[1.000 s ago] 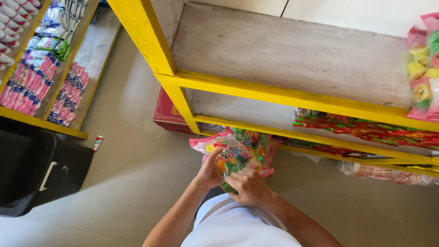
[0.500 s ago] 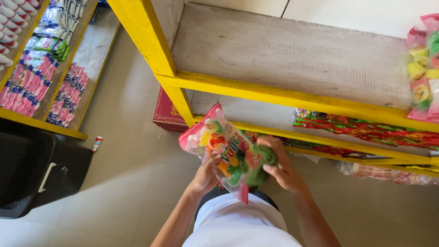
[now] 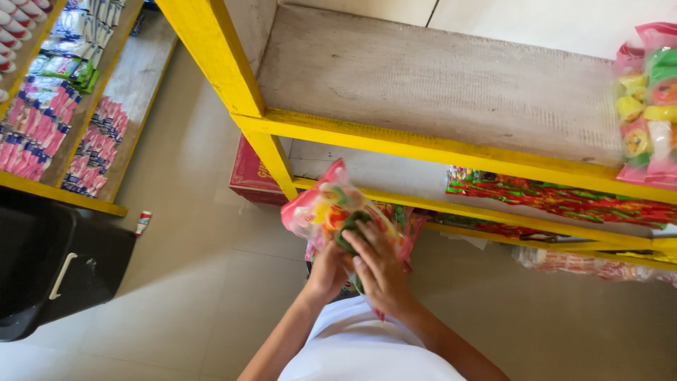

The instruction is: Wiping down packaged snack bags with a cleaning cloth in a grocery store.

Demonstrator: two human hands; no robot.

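So both hands, left hand (image 3: 328,271) and right hand (image 3: 377,264), grip the candy bag (image 3: 328,204), lifted but not yet on the yellow shelf (image 3: 423,144).

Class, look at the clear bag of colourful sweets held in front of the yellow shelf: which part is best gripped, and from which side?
Grip the bag of sweets at its lower bulging body, from underneath and the near side, as the left hand and right hand do. Its pink sealed top edge is thin and floppy, and the yellow shelf blocks the far side.
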